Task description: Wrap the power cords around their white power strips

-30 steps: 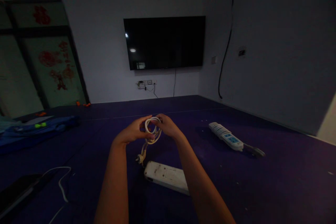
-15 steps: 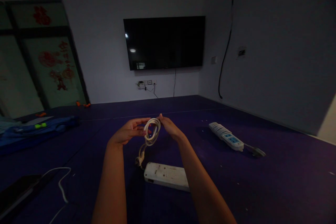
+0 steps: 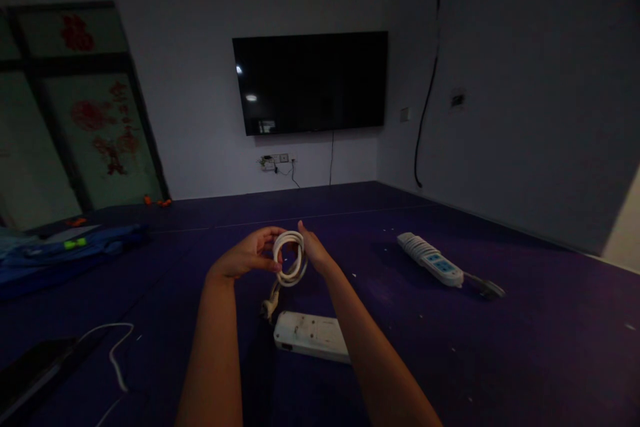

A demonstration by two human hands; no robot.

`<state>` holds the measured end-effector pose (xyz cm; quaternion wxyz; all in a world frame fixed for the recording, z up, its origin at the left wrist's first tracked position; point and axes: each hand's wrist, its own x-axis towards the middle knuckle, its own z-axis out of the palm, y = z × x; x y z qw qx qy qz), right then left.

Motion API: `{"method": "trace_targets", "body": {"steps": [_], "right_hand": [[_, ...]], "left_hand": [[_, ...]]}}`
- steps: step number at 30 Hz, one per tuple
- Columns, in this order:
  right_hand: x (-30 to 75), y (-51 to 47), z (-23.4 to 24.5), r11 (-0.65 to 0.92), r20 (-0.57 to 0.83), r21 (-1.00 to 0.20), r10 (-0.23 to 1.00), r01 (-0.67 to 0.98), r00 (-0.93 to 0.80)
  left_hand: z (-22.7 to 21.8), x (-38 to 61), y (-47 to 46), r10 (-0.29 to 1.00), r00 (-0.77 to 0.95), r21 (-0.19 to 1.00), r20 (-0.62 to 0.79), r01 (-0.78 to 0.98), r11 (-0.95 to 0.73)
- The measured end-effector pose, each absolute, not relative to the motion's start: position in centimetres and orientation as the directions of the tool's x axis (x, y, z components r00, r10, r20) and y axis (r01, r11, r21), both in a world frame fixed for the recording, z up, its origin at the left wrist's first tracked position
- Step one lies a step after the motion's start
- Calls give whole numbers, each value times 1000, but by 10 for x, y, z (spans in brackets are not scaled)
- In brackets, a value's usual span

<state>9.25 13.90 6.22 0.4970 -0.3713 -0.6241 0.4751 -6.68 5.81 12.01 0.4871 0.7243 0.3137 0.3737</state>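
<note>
A white power cord (image 3: 289,238), coiled into several loops, is held up between my two hands. My left hand (image 3: 255,255) grips the coil's left side, thumb in front. On the right side, my right hand (image 3: 311,247) is closed on the loops with its thumb pointing up; its other fingers are mostly hidden. The cord's plug (image 3: 269,307) hangs below the coil, close to the floor. Just under my hands a white power strip (image 3: 310,333) lies face down, its right end covered by my right forearm.
Another power strip (image 3: 440,265), wrapped in its own cord, lies to the right on the purple floor (image 3: 400,353). A dark flat device (image 3: 35,363) with a white cable (image 3: 117,360) is at lower left. Blue cloth (image 3: 100,247) lies farther left. A television (image 3: 310,83) hangs ahead.
The coil has turned to face me more and dropped slightly. My right hand has shifted a little left along with it. The power strips stay in place.
</note>
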Motion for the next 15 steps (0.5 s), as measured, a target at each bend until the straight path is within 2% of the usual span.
{"method": "trace_targets", "body": {"steps": [8,15], "right_hand": [[92,136,62,251,243,-968,950,19,-196],[91,137,60,75,73,-997,996,29,-54]], "left_hand": [[121,-64,59,838,471,929,274,95,-357],[118,-59,66,873,396,909,285,177,-377]]}}
